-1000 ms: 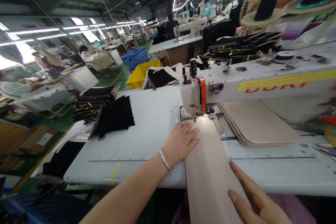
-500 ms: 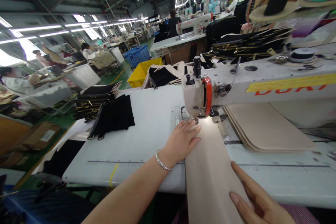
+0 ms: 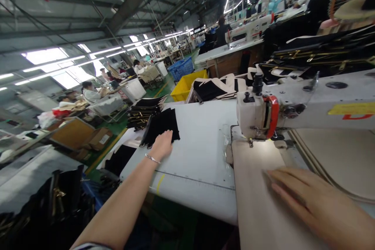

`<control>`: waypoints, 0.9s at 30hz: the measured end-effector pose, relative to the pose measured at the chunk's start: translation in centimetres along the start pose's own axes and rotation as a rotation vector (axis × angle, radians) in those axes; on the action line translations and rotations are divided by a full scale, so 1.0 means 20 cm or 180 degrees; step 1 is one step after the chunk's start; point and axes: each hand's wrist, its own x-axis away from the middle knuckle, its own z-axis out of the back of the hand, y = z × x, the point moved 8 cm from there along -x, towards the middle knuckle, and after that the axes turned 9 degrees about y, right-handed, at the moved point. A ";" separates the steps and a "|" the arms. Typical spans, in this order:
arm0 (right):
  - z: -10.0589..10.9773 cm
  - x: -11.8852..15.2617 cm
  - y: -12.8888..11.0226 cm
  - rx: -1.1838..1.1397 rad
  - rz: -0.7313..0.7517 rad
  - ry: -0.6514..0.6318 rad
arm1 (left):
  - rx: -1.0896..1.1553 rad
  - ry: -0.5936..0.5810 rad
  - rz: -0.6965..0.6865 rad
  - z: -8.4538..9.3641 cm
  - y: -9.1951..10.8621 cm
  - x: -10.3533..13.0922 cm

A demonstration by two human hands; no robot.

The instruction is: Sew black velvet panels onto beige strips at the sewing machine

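Observation:
A long beige panel (image 3: 254, 187) lies under the head of a white sewing machine (image 3: 253, 113), its near end running down past the table's front edge. My right hand (image 3: 304, 195) rests on the panel's right side, fingers stretched out and slightly blurred. To the left, my left hand (image 3: 163, 143), with a silver bracelet at the wrist, is at the near right edge of a small pile of black fabric pieces (image 3: 161, 123). Its fingers are curled at the top piece's edge; the fingertips are partly hidden.
Larger beige panels (image 3: 336, 160) with rounded corners lie beneath the machine arm. Behind the black pieces is a stack of black pieces with gold zippers (image 3: 143, 111). A yellow crate (image 3: 187, 86) and a blue basket (image 3: 180, 68) stand beyond the table. Other people sit farther back.
My left hand has left the beige panel near the needle and moved left to the black pieces. My right hand has moved up onto the panel. The view has swung left.

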 end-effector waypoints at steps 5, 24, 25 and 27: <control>-0.16 -0.16 0.04 0.0498 0.0560 -0.0175 | 0.0139 0.0193 -0.0021 0.13 -0.14 -0.03; -0.10 -0.22 -0.07 0.0691 0.0453 -0.0148 | 0.1293 -0.0071 -0.0718 -0.04 0.74 0.04; -0.10 -0.22 -0.08 0.0681 0.0446 -0.0145 | 0.1407 -0.0133 -0.0737 -0.02 0.76 0.04; -0.10 -0.22 -0.08 0.0656 0.0428 -0.0149 | 0.1682 -0.0261 -0.0829 0.04 0.84 0.07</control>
